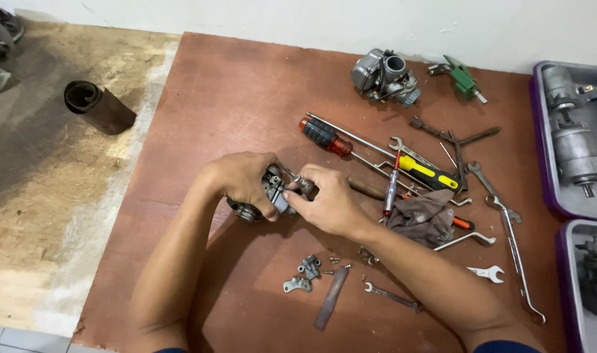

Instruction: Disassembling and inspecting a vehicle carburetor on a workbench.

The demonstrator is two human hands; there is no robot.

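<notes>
Currently your left hand [246,181] is wrapped around a small grey metal engine part [272,193], held just above the brown tabletop [200,98] near its middle. Fingers curl over the top of the part; the thumb presses its lower front. Your right hand [328,199] grips a tool with a dark wooden handle [364,189], its working end set against the right side of the part. Both hands touch at the part.

Just below the hands lie small loose metal pieces [303,274] and a few screws [334,261], beside a flat metal strip [331,297] and a small wrench [391,297].

To the right of your right hand: a crumpled grey rag [424,218], a red-handled screwdriver [324,136], a yellow-and-black screwdriver [426,171], and several open wrenches [508,229] scattered close together, some overlapping.

At the far edge sits a second grey carburettor [385,76], with a green tool [462,78] just beside it.

Purple trays [540,131] on the right edge hold grey cylindrical metal parts [576,153].

On the sandy floor to the left, well apart, lies a dark rolled sheet [97,104].
</notes>
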